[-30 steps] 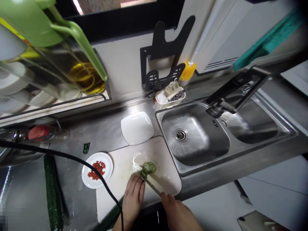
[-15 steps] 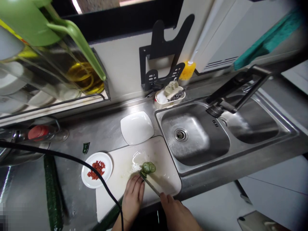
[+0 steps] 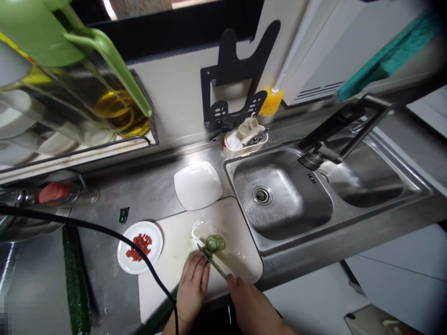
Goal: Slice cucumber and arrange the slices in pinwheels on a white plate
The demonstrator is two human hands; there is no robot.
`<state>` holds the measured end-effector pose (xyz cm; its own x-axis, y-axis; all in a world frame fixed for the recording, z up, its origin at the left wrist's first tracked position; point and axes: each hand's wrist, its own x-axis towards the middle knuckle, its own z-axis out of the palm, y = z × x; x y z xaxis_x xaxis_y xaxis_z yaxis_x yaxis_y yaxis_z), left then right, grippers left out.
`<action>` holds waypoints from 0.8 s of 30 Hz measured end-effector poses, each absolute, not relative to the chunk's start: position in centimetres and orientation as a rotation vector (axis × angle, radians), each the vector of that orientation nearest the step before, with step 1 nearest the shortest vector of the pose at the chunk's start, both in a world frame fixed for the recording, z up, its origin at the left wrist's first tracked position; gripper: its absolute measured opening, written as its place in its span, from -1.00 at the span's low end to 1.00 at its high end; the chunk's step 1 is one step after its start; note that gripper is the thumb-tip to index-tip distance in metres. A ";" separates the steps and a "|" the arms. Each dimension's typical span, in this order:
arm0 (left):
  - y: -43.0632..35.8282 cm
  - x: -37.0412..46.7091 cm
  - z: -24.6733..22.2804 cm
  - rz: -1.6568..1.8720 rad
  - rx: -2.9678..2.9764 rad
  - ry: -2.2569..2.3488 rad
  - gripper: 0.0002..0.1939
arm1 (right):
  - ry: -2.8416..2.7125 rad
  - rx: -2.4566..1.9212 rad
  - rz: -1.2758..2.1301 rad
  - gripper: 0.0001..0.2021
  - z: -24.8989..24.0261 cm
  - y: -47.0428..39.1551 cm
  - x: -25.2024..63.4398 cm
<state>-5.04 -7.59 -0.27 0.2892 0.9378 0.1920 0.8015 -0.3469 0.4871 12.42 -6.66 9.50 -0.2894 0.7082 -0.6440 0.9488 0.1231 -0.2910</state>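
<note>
My right hand [image 3: 246,298] is closed round the handle of a kitchen knife [image 3: 217,266], its blade pointing up and left over the cutting board. My left hand [image 3: 193,279] is curled over a cucumber [image 3: 159,317] that runs out below it toward the lower left; most of its near end is hidden under the fingers. The blade lies right beside my left fingertips. Just beyond the blade, thin cucumber slices [image 3: 215,243] overlap in a small pile on the wet white cutting board [image 3: 244,253].
Left of the board is a white plate [image 3: 159,242] of chopped red pieces, with a green cucumber end [image 3: 123,215] behind it. A whole cucumber [image 3: 74,279] lies farther left. A square white plate [image 3: 198,186] touches the board's back area; the sink [image 3: 279,195] is right. A black cable [image 3: 94,227] crosses the view.
My right hand and the knife have shifted slightly up and left, the blade tip reaching farther past my left fingertips. My left hand and the slices stay nearly in place.
</note>
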 end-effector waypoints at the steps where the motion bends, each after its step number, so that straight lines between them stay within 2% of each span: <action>1: -7.6 -5.0 -0.3 0.652 2.263 1.583 -0.75 | 2.056 1.606 -0.958 -0.55 9.5 -6.5 12.3; 11: -7.5 -5.0 -0.1 0.645 2.268 1.577 -0.75 | 2.053 1.566 -0.902 -0.59 9.9 -5.7 11.6; 24: -7.5 -5.1 -0.2 0.649 2.271 1.538 -0.72 | 2.088 1.603 -0.897 -0.57 6.9 -5.6 10.3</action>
